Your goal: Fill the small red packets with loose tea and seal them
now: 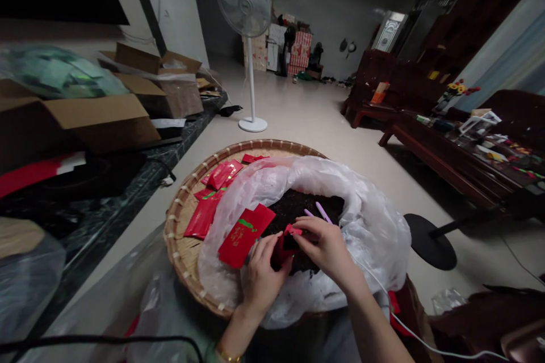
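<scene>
My left hand (266, 269) is wrapped around a small red packet (291, 230), whose mouth is open. At its upper edge, my right hand (326, 247) pinches with thumb and fingers. Beneath both hands lies dark, crumbly, soil-like material (293, 203) in a white plastic bag (366, 215) with rolled-down sides. A purple tool with two slender arms (323, 213) sticks out of it. Red envelopes (242, 241) with gold print and a green motif rest on the bag's left side. More red packets (204, 215) lie on the round woven tray (175, 247).
A white standing fan (251, 79) is beyond the tray. At left, open cardboard boxes (97, 113) sit on a dark marble ledge (187, 142). A dark wooden table (430, 147) and a round black base (430, 241) are at right. A white cable (409, 329) runs along the lower right.
</scene>
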Available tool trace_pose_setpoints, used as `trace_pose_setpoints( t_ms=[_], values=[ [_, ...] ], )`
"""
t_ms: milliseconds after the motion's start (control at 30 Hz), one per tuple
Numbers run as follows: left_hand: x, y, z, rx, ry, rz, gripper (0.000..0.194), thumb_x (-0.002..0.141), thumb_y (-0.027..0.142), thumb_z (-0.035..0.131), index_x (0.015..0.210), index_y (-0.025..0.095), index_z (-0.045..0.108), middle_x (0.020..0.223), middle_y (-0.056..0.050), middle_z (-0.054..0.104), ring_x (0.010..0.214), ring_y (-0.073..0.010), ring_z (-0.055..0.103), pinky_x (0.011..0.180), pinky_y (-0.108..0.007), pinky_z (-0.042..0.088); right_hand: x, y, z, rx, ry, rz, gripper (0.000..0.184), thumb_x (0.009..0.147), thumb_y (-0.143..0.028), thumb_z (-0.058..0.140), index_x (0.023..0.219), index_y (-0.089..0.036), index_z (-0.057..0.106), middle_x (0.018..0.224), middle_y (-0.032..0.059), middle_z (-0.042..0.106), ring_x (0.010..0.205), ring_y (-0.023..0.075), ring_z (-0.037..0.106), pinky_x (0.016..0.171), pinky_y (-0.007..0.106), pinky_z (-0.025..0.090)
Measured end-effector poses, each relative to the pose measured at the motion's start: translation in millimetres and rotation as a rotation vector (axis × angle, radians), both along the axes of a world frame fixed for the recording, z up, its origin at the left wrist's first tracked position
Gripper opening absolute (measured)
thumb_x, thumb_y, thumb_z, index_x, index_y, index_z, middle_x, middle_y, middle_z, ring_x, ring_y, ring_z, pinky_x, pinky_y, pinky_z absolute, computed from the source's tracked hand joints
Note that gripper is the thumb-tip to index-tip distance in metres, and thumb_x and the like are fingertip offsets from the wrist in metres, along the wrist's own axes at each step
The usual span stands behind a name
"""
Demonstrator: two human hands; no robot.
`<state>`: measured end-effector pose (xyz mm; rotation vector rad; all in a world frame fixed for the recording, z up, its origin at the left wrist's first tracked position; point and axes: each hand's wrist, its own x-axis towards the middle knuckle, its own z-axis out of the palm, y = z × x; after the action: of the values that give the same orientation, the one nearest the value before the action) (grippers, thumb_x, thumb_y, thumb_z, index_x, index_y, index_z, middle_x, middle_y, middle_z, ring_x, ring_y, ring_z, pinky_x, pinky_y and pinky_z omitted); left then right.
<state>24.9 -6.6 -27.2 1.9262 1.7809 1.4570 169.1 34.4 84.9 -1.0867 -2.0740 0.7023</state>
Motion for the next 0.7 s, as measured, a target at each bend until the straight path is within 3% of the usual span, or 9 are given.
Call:
trace_pose_setpoints(
  t_ms=[100,233,367,500,700],
  values=[
    [1.2,0.0,0.0,-0.011,-0.002,0.007,0.047,0.075,0.022,0.063,0.12,0.018,0.053,0.11,-0.01,0.062,0.102,-0.0249,0.059,0.088,-0.04,0.05,13.3,7.8,-20.3,-0.057,-0.218,-0.079,0.021,0.084,-0.013,0.051,0.091,-0.018,0.07,0.089,0.0062,0.071,0.082,0.0178,0.067,0.074,0.027,0.05],
    [2.1,0.3,-0.7,-0.002,-0.005,-0.002,0.048,0.074,0.019,0.063,0.121,0.018,0.053,0.109,-0.01,0.061,0.102,-0.0247,0.058,0.089,-0.04,0.05,23.1,15.8,-61.9,-0.208,-0.776,-0.091,0.023,0.073,-0.007,0.059,0.093,-0.012,0.07,0.096,0.0141,0.069,0.09,0.0241,0.066,0.079,0.029,0.048],
    [2.0,0.5,-0.6,0.0,0.006,-0.006,0.049,0.074,0.018,0.064,0.121,0.018,0.052,0.109,-0.009,0.061,0.102,-0.0244,0.058,0.089,-0.039,0.05,20.5,17.6,-87.4,-0.229,-0.849,-0.105,0.026,0.072,-0.002,0.054,0.091,-0.009,0.07,0.096,0.0172,0.069,0.09,0.0246,0.066,0.078,0.028,0.047],
    [1.6,0.7,1.0,-0.001,0.013,0.005,0.047,0.074,0.017,0.063,0.12,0.018,0.052,0.109,-0.009,0.061,0.101,-0.0241,0.058,0.088,-0.039,0.05,23.1,22.8,-80.5,-0.214,-0.782,-0.112,0.027,0.074,-0.002,0.052,0.089,-0.013,0.073,0.093,0.0131,0.072,0.089,0.0234,0.067,0.079,0.028,0.047],
    [2.5,0.7,3.6,0.01,0.013,-0.008,0.048,0.073,0.015,0.062,0.12,0.02,0.052,0.108,-0.009,0.061,0.101,-0.0246,0.059,0.088,-0.039,0.05,30.1,20.4,-31.4,-0.089,-0.263,-0.153,0.021,0.076,-0.011,0.06,0.089,-0.02,0.074,0.087,0.0062,0.074,0.078,0.0202,0.068,0.074,0.03,0.051]
  ],
)
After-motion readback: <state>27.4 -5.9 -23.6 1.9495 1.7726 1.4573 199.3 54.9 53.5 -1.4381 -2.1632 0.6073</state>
